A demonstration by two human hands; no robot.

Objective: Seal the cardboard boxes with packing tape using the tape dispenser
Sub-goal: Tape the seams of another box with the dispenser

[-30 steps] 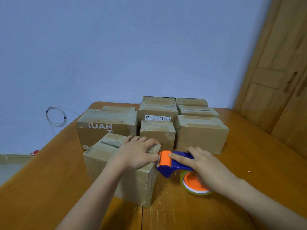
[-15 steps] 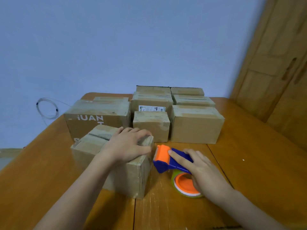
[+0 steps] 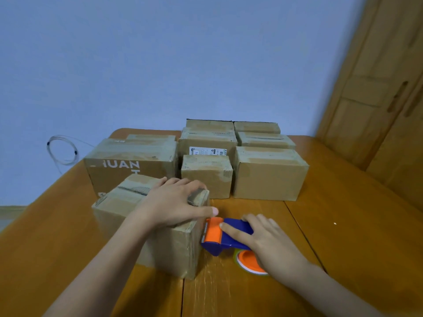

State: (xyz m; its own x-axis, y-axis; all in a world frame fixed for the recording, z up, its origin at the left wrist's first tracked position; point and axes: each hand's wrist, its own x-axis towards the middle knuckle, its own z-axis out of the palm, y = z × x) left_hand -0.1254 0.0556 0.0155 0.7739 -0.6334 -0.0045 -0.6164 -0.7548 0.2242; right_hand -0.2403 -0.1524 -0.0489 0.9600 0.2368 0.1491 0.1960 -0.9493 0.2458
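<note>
The left hand (image 3: 174,205) lies flat, fingers straight, on top of the near cardboard box (image 3: 158,232) on the wooden surface (image 3: 343,225). The right hand (image 3: 270,243) grips the blue-and-orange tape dispenser (image 3: 219,236), whose orange head touches the box's right side.

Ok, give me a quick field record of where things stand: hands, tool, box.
left hand: rests flat on the near box, thumb over its right edge
right hand: grips the dispenser
dispenser: orange head at the box's right side, near the top edge
near box: flaps closed, on the table
other boxes: grouped behind, closed
</note>
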